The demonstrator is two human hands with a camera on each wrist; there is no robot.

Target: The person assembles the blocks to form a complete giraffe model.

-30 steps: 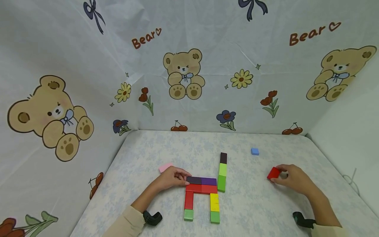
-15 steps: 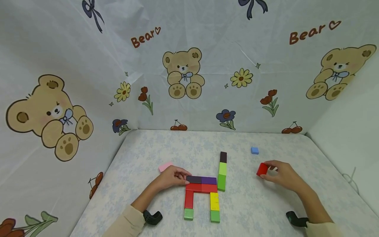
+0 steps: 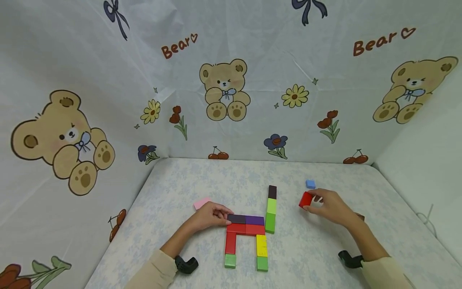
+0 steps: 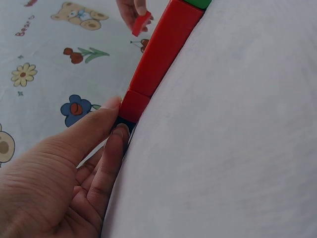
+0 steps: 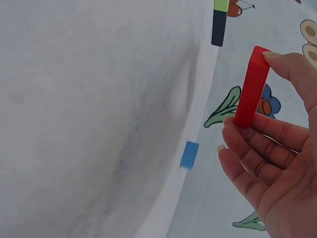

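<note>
My right hand (image 3: 333, 206) holds a red block (image 3: 306, 199) above the table, right of the blocks' column; in the right wrist view thumb and fingertips grip the ends of the red block (image 5: 252, 87). My left hand (image 3: 207, 217) pinches the left end of a black block (image 3: 236, 219), beside a purple block (image 3: 254, 220). Below them lie red blocks (image 3: 246, 229), with two legs: red (image 3: 230, 243) over green (image 3: 229, 261), and yellow (image 3: 261, 246) over green (image 3: 262, 263). At the right stands a column of green blocks (image 3: 270, 222) topped by a black block (image 3: 272, 192).
A small blue block (image 3: 310, 184) lies behind my right hand. The pink block (image 3: 201, 202) is behind my left hand, and a brown piece (image 3: 359, 216) is partly hidden by my right wrist. A bear-printed cloth (image 3: 252, 136) rises at the table's back edge.
My right hand has moved left and farther back with the red block, uncovering the brown piece. My left hand has stayed at the black block.
</note>
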